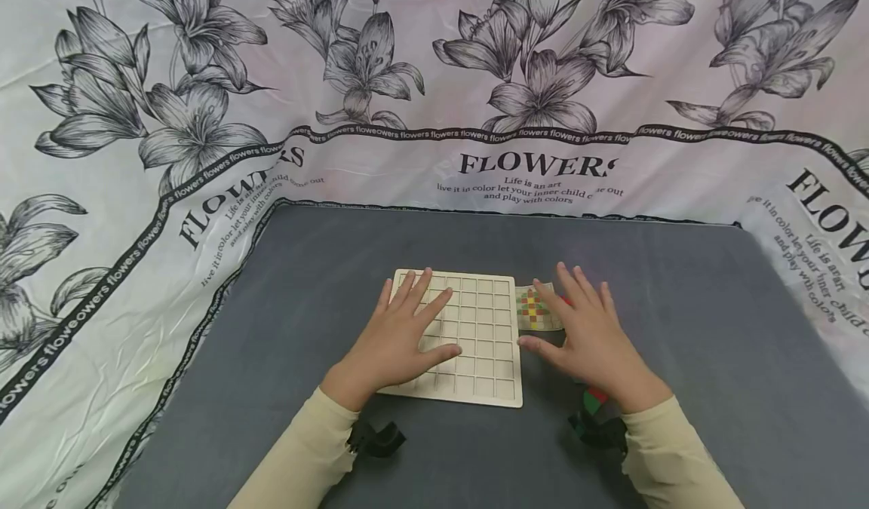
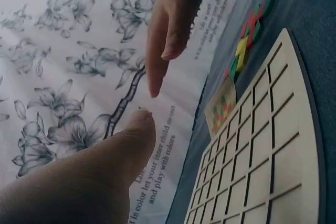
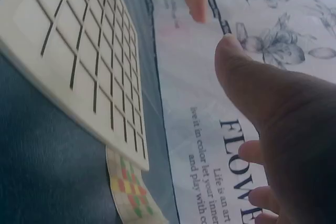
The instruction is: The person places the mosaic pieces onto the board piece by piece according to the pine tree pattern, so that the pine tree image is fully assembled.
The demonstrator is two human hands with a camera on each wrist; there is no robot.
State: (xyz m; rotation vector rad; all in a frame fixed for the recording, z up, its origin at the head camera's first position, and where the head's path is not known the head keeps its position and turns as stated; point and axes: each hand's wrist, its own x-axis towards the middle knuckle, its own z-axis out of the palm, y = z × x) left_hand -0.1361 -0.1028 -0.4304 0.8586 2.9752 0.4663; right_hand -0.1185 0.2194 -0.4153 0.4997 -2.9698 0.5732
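Note:
A pale wooden board [image 1: 485, 343] with a grid of square recesses lies flat on the dark grey table. My left hand [image 1: 403, 335] hovers over the board's left part, fingers spread, holding nothing. To the right of the board is my right hand [image 1: 587, 335], also spread and holding nothing. Between the board and that hand lies a small pattern card [image 1: 532, 309] printed with red, yellow and green squares. Several coloured pieces [image 2: 241, 53] in red, yellow and green show beside the board in the left wrist view; in the head view my right hand mostly hides them.
The grey table [image 1: 312, 290] extends on all sides of the board. A white cloth [image 1: 380, 170] with black flower prints and lettering hangs behind and along the sides. Dark straps [image 1: 376, 440] sit at both wrists.

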